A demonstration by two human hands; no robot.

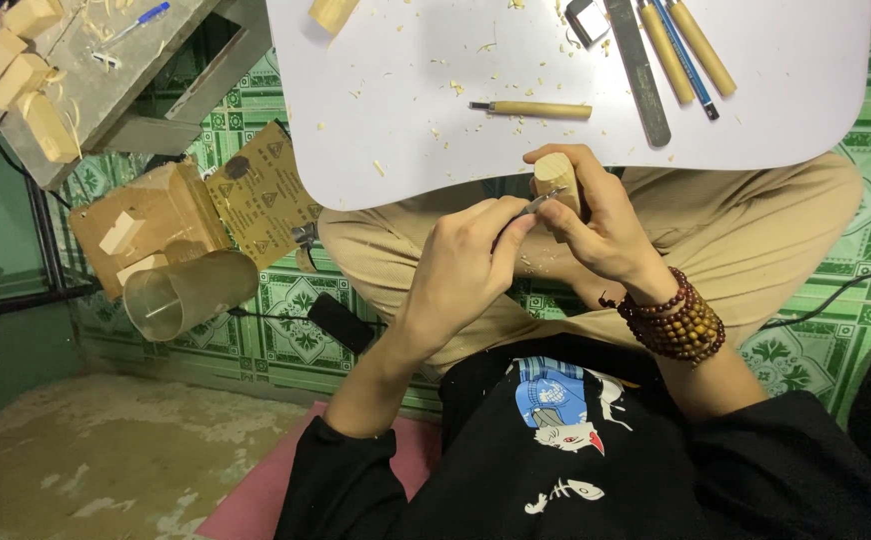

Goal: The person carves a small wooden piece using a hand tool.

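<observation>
black sleeves, khaki trousers, seemingly wooden bead bracelets (678, 320)

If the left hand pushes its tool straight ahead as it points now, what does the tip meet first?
The left hand points its carving tool up-right; the tip already appears to touch the wooden block held by the right hand.

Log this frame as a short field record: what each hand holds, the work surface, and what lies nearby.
left hand: left hand grips a small carving knife, blade against the block
right hand: right hand holds a rounded wooden block; bead bracelets on the wrist
surface: white lap table strewn with wood shavings
on table: wooden-handled carving tool, flat metal file, further tools at the top
floor: sandpaper sheet, clear plastic cup
</observation>
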